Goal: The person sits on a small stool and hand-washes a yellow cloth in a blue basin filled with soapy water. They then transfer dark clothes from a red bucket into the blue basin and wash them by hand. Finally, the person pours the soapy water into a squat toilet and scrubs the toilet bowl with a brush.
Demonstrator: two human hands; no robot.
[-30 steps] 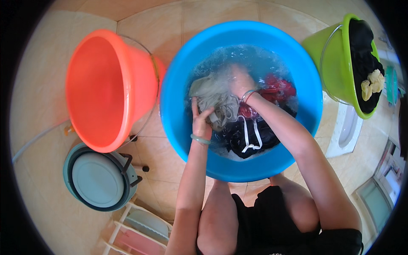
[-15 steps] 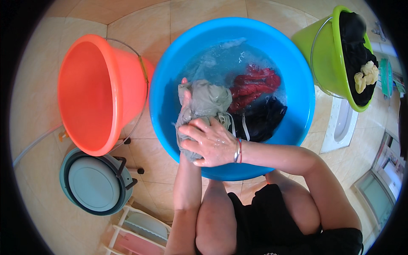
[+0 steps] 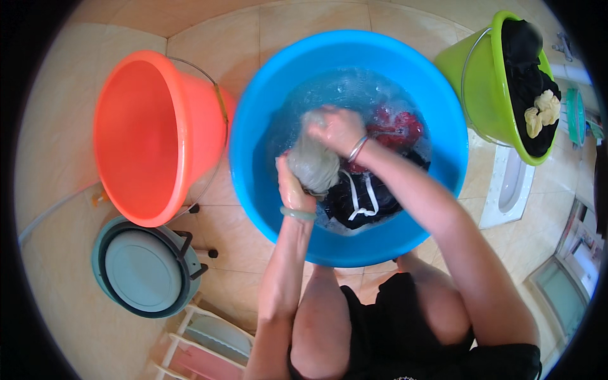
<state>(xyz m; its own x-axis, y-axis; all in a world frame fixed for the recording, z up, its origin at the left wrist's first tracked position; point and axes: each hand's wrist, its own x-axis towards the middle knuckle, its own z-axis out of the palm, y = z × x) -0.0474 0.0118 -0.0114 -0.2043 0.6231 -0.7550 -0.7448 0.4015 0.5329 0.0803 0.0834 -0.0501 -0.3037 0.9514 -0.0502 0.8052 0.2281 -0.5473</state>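
Note:
A wet grey-green cloth garment (image 3: 313, 166) is bunched between my two hands above the soapy water of a big blue basin (image 3: 253, 209). My left hand (image 3: 294, 185), with a pale green bangle at the wrist, grips its lower left side. Higher up, my right hand (image 3: 341, 130), slightly blurred and wearing a silver bracelet, is closed on the upper end of the cloth. To the right in the water lie a dark red garment (image 3: 402, 128) and a black garment (image 3: 380, 216) with white drawstrings. My right forearm hides part of both.
An orange bucket (image 3: 204, 126) stands at the left, above a grey folding basin (image 3: 142, 271). At the upper right is a green bucket (image 3: 468, 69) holding black cloth and a cream cloth piece (image 3: 543, 111). Beside it, a white squat toilet (image 3: 508, 183) is set into the tiled floor.
My right hand has moved up and away from my left hand, with the upper end of the grey-green cloth in it. The black garment's white drawstrings now show more.

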